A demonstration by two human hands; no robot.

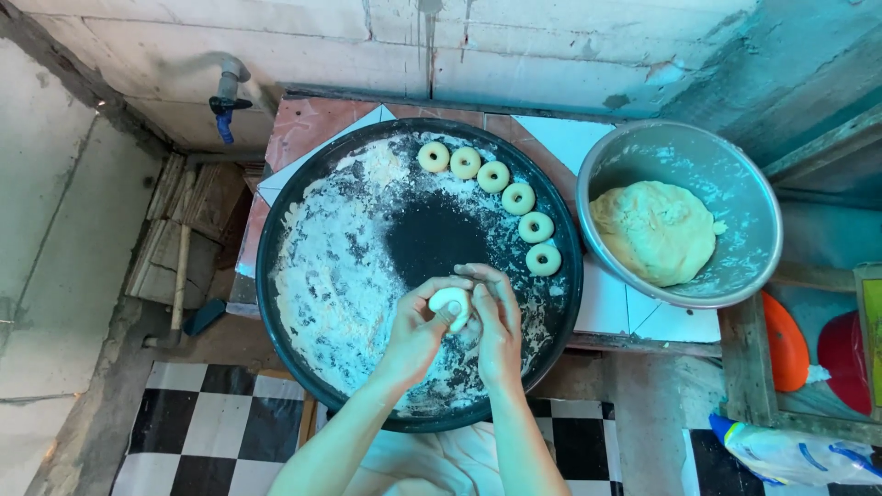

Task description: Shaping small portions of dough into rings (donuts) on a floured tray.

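Both hands [459, 321] hold dough piece [450, 301] over floured tray [276, 276].

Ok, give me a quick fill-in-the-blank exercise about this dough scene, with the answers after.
1. Both hands shape a small piece of ____ over the black tray.
2. ____ dough rings lie along the tray's far edge.
3. The big dough lump sits in a ____ bowl.

Missing words: dough; six; metal

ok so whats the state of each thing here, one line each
small pale dough piece: pinched between both hands
left hand: closed on it
right hand: closed on it
six dough rings: shaped, lined along the rim
round black tray: floured
metal bowl: holds a dough lump
blue-handled wall tap: not running
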